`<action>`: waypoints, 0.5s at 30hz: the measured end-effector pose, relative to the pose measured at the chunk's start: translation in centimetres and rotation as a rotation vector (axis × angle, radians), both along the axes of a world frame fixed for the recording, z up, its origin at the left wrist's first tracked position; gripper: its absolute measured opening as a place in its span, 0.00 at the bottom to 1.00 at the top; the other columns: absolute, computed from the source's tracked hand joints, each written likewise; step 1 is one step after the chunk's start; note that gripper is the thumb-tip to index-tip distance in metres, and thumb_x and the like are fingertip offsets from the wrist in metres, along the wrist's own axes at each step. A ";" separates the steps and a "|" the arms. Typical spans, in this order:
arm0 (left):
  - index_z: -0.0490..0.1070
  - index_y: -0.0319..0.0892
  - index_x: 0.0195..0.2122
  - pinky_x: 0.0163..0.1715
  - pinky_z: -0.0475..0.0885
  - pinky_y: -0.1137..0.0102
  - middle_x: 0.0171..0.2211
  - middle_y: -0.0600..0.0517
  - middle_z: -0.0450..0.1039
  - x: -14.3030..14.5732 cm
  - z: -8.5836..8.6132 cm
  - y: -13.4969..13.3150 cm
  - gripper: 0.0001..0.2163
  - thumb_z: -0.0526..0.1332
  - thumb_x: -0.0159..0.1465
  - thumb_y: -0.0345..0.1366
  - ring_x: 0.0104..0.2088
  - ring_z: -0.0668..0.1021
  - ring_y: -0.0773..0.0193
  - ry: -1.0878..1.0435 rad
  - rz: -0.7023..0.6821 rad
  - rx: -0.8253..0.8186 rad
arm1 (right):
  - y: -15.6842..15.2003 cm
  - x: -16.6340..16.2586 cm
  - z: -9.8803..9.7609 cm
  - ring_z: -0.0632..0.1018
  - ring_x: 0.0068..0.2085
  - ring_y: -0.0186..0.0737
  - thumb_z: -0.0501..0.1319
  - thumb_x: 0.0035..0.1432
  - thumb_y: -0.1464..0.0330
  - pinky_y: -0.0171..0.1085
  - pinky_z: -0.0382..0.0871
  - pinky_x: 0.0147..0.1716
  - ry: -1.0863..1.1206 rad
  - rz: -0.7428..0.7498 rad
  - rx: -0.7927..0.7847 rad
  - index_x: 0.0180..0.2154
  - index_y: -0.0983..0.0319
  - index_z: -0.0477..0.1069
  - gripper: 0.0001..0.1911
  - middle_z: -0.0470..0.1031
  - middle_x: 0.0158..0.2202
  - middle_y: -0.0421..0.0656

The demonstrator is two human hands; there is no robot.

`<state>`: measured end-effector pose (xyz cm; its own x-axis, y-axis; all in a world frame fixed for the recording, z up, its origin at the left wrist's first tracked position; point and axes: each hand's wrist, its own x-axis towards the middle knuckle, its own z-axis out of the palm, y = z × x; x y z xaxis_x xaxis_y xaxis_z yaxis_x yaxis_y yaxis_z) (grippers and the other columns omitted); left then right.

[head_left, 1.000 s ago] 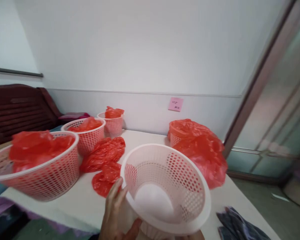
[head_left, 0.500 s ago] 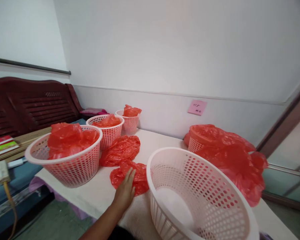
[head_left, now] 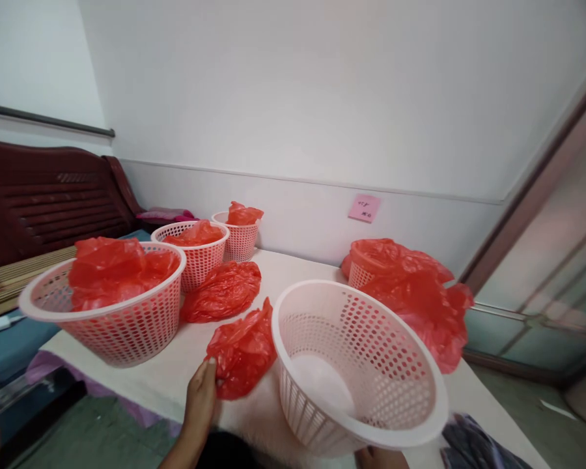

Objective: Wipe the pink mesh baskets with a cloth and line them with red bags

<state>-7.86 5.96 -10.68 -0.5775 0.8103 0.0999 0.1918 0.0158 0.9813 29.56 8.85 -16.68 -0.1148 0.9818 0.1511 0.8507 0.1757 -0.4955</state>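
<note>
Left of the white basket (head_left: 322, 374) on the counter (head_left: 293, 262), 3 baskets (head_left: 127, 332) were lined up, well apart from it, with red plastic in each; nearer to it, a crumpled red bag (head_left: 222, 291) could be seen. Just left of the basket, the loose red bag (head_left: 239, 355) was pinched at its left edge by the left hand (head_left: 202, 384). The step in hand was judged to be picking up that bag; next, a firm pinch and a careful lift past the rim would be called for. Under the basket's near rim, the right hand (head_left: 381, 458) was partly hidden, well apart from the bag; its grip could not be told.
</note>
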 end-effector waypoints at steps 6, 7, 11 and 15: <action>0.71 0.38 0.44 0.50 0.70 0.58 0.47 0.40 0.75 4.5 -2.8 -1.9 0.23 0.60 0.55 0.51 0.49 0.76 0.48 0.025 -0.158 -0.015 | -0.7 -1.0 0.9 0.77 0.45 0.51 0.54 0.52 0.68 0.42 0.66 0.48 0.094 -0.052 -0.005 0.35 0.64 0.78 0.15 0.79 0.40 0.53; 0.70 0.37 0.48 0.55 0.66 0.56 0.52 0.39 0.72 5.2 -3.3 -2.2 0.25 0.61 0.54 0.50 0.54 0.73 0.47 0.036 -0.188 -0.015 | -0.8 -1.0 0.9 0.77 0.45 0.50 0.53 0.53 0.68 0.41 0.66 0.47 0.106 -0.066 0.004 0.36 0.64 0.77 0.15 0.79 0.40 0.52; 0.67 0.40 0.53 0.61 0.59 0.53 0.59 0.40 0.64 6.4 -3.7 -2.9 0.26 0.61 0.55 0.47 0.60 0.66 0.47 0.114 -0.238 0.006 | -1.1 -1.1 0.6 0.78 0.36 0.44 0.51 0.56 0.67 0.37 0.70 0.37 0.139 -0.175 0.028 0.39 0.65 0.73 0.15 0.79 0.34 0.49; 0.64 0.36 0.54 0.54 0.66 0.47 0.58 0.36 0.59 6.0 -1.3 -2.4 0.29 0.56 0.58 0.53 0.57 0.68 0.42 0.136 -0.102 0.006 | -1.5 -0.7 1.1 0.77 0.37 0.43 0.51 0.53 0.71 0.36 0.70 0.38 0.096 -0.231 0.081 0.41 0.65 0.71 0.16 0.77 0.36 0.49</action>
